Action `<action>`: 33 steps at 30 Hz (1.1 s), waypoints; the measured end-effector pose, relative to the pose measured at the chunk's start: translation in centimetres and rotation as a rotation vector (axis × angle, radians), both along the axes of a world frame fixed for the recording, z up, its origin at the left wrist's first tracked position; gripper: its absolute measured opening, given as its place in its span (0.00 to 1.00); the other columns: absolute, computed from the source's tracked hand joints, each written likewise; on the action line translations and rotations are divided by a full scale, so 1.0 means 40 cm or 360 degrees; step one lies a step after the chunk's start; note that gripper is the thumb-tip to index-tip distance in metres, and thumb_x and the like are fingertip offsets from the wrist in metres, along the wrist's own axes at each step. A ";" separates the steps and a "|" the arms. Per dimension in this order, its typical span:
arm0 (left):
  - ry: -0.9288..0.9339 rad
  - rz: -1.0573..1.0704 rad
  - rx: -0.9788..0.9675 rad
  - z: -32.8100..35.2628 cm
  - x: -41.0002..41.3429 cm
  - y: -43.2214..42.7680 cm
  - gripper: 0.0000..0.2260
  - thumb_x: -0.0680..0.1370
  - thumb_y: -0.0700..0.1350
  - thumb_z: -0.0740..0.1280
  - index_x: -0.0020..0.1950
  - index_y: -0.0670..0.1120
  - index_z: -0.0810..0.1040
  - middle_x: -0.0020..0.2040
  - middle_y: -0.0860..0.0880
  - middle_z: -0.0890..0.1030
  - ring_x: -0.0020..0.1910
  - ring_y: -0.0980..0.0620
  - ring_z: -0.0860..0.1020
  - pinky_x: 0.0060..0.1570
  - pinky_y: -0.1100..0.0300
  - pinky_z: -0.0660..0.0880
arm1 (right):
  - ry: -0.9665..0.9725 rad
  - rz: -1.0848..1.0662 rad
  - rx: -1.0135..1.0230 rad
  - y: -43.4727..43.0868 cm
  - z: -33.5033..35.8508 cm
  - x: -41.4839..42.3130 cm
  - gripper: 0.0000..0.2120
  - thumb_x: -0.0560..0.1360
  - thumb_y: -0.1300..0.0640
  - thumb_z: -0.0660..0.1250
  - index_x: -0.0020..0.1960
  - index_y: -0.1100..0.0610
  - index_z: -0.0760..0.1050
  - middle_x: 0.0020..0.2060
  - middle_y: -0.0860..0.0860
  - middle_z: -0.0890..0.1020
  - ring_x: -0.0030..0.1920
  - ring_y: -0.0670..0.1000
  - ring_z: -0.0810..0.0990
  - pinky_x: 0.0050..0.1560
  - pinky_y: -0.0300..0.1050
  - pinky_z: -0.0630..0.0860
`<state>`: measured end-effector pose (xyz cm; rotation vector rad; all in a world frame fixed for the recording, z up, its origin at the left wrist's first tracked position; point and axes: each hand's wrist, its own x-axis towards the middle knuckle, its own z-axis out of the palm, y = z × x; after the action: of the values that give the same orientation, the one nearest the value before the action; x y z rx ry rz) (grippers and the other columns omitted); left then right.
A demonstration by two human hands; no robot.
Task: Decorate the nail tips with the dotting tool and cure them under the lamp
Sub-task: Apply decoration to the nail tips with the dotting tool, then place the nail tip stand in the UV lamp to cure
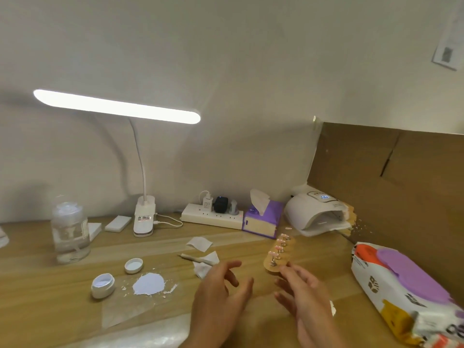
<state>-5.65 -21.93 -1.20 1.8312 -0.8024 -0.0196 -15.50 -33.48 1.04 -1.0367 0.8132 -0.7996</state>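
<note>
A wooden holder (270, 267) carries several pink nail tips (279, 240) on small metal stands, lying in the middle right of the desk. My right hand (305, 292) hovers just in front of the holder's near end, fingers spread and empty. To its left my left hand (221, 292) is also held open with nothing in it. The dotting tool (194, 258) lies on the desk beside a white wipe (206, 266). The white curing lamp (316, 213) stands at the back right, its display lit. A pale blob of gel (148, 284) sits on a clear film.
An open white gel jar (103, 285) and its lid (133, 265) lie left of the gel. A clear bottle (70, 231), a lit desk lamp (143, 217), a power strip (212, 217), a purple tissue box (262, 219) and a wet-wipe pack (401, 287) ring the desk.
</note>
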 end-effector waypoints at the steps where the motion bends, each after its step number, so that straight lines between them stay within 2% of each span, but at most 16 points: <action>1: 0.0100 0.0031 -0.0108 -0.003 0.010 0.002 0.07 0.73 0.52 0.74 0.48 0.59 0.79 0.35 0.56 0.78 0.32 0.61 0.73 0.35 0.69 0.70 | -0.0034 -0.0022 -0.0011 -0.021 0.010 -0.007 0.05 0.75 0.62 0.73 0.50 0.58 0.82 0.38 0.53 0.87 0.45 0.52 0.84 0.26 0.38 0.78; 2: 0.0182 0.0057 -0.0197 -0.005 0.018 0.003 0.04 0.73 0.49 0.74 0.44 0.57 0.81 0.33 0.57 0.78 0.31 0.62 0.73 0.35 0.69 0.70 | -0.0060 -0.0034 -0.0018 -0.046 0.024 -0.015 0.06 0.75 0.62 0.73 0.51 0.60 0.82 0.39 0.54 0.87 0.44 0.52 0.84 0.28 0.38 0.79; 4: 0.0265 0.0073 -0.0277 -0.007 0.027 0.001 0.05 0.74 0.47 0.73 0.38 0.54 0.81 0.31 0.59 0.78 0.31 0.63 0.73 0.34 0.69 0.70 | -0.0066 -0.0055 -0.0021 -0.110 0.058 -0.018 0.09 0.74 0.62 0.73 0.53 0.64 0.82 0.39 0.56 0.87 0.40 0.51 0.85 0.29 0.38 0.80; 8: 0.0318 -0.0025 -0.0330 -0.014 0.027 -0.014 0.08 0.74 0.48 0.73 0.34 0.54 0.82 0.29 0.55 0.77 0.30 0.60 0.72 0.35 0.61 0.70 | 0.0038 -0.0162 -0.0004 -0.245 0.111 0.016 0.11 0.76 0.67 0.69 0.58 0.69 0.78 0.28 0.54 0.84 0.23 0.46 0.81 0.23 0.35 0.77; 9: 0.0335 -0.0052 -0.0339 -0.017 0.028 -0.017 0.09 0.74 0.48 0.73 0.34 0.54 0.82 0.28 0.55 0.77 0.30 0.60 0.71 0.35 0.61 0.69 | 0.0042 -0.0205 0.0020 -0.276 0.113 0.027 0.11 0.77 0.68 0.67 0.60 0.68 0.77 0.29 0.54 0.84 0.20 0.46 0.79 0.21 0.35 0.76; 10: 0.0349 -0.0072 -0.0341 -0.018 0.028 -0.020 0.09 0.74 0.48 0.73 0.34 0.54 0.82 0.28 0.56 0.76 0.30 0.60 0.71 0.34 0.61 0.69 | 0.0032 -0.0250 0.0050 -0.303 0.113 0.036 0.13 0.78 0.70 0.65 0.62 0.69 0.76 0.34 0.57 0.86 0.20 0.46 0.79 0.21 0.36 0.76; 12: 0.0379 -0.0106 -0.0338 -0.021 0.030 -0.024 0.09 0.74 0.48 0.73 0.33 0.53 0.82 0.28 0.57 0.76 0.31 0.59 0.71 0.36 0.61 0.68 | 0.0033 -0.0329 0.0103 -0.353 0.103 0.052 0.17 0.78 0.72 0.63 0.66 0.67 0.73 0.51 0.62 0.83 0.26 0.50 0.81 0.23 0.38 0.77; 14: 0.0393 -0.0124 -0.0330 -0.021 0.033 -0.026 0.08 0.73 0.49 0.73 0.34 0.52 0.82 0.28 0.56 0.76 0.31 0.58 0.71 0.36 0.60 0.68 | 0.0082 -0.0404 0.0127 -0.394 0.087 0.065 0.18 0.79 0.72 0.62 0.68 0.65 0.72 0.60 0.63 0.80 0.37 0.54 0.81 0.25 0.41 0.78; 17: 0.0395 -0.0120 -0.0313 -0.020 0.035 -0.029 0.08 0.73 0.50 0.73 0.34 0.53 0.82 0.28 0.56 0.76 0.30 0.59 0.70 0.35 0.62 0.67 | 0.0108 -0.0485 0.0169 -0.442 0.065 0.084 0.18 0.79 0.72 0.62 0.67 0.64 0.71 0.58 0.62 0.79 0.37 0.54 0.78 0.28 0.44 0.80; 19: 0.0387 -0.0108 -0.0293 -0.018 0.030 -0.030 0.08 0.73 0.51 0.72 0.34 0.55 0.81 0.27 0.57 0.75 0.28 0.60 0.69 0.34 0.62 0.67 | 0.0111 -0.0533 0.0202 -0.469 0.054 0.094 0.18 0.79 0.73 0.61 0.67 0.64 0.71 0.53 0.60 0.78 0.38 0.55 0.79 0.23 0.44 0.79; 21: 0.0359 -0.0085 -0.0253 -0.016 0.024 -0.030 0.08 0.72 0.53 0.72 0.34 0.55 0.80 0.27 0.57 0.75 0.27 0.60 0.68 0.33 0.63 0.66 | 0.0116 -0.0576 0.0245 -0.496 0.045 0.105 0.18 0.80 0.72 0.58 0.68 0.64 0.71 0.52 0.60 0.77 0.45 0.57 0.80 0.20 0.44 0.77; 23: 0.0335 -0.0073 -0.0232 -0.013 0.019 -0.028 0.07 0.71 0.54 0.71 0.34 0.56 0.80 0.27 0.57 0.75 0.27 0.60 0.68 0.33 0.63 0.65 | 0.0132 -0.0597 0.0277 -0.522 0.038 0.116 0.18 0.81 0.71 0.57 0.69 0.64 0.70 0.54 0.61 0.77 0.48 0.57 0.79 0.26 0.45 0.80; 26: 0.0336 -0.0066 -0.0221 -0.008 0.018 -0.030 0.07 0.71 0.54 0.72 0.34 0.56 0.80 0.27 0.57 0.75 0.27 0.60 0.68 0.31 0.65 0.64 | 0.0208 -0.0647 0.0287 -0.554 0.031 0.140 0.16 0.81 0.69 0.59 0.68 0.63 0.71 0.60 0.62 0.77 0.50 0.57 0.79 0.45 0.49 0.81; 27: 0.0349 -0.0062 -0.0217 -0.008 0.018 -0.031 0.08 0.71 0.53 0.72 0.33 0.55 0.81 0.27 0.57 0.75 0.26 0.60 0.68 0.31 0.66 0.64 | 0.0219 -0.0646 0.0286 -0.562 0.027 0.149 0.16 0.81 0.68 0.59 0.68 0.63 0.71 0.61 0.62 0.77 0.47 0.57 0.78 0.49 0.48 0.80; 29: 0.0371 -0.0053 -0.0199 -0.006 0.018 -0.031 0.08 0.71 0.53 0.73 0.32 0.55 0.80 0.26 0.57 0.75 0.25 0.59 0.67 0.32 0.65 0.64 | 0.0185 -0.0661 0.0287 -0.568 0.019 0.165 0.16 0.82 0.67 0.58 0.68 0.63 0.71 0.60 0.62 0.76 0.43 0.56 0.76 0.51 0.47 0.78; 33: 0.0393 -0.0050 -0.0182 -0.001 0.012 -0.035 0.09 0.71 0.52 0.74 0.31 0.56 0.79 0.25 0.57 0.74 0.25 0.59 0.67 0.32 0.65 0.64 | 0.0131 -0.0816 0.0384 -0.591 0.012 0.185 0.16 0.81 0.68 0.59 0.68 0.62 0.71 0.61 0.61 0.77 0.51 0.57 0.78 0.49 0.49 0.80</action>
<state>-5.15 -23.32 -1.25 1.6695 -0.6450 -0.2119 -8.08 -57.11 1.52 -0.6523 1.2400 -1.0624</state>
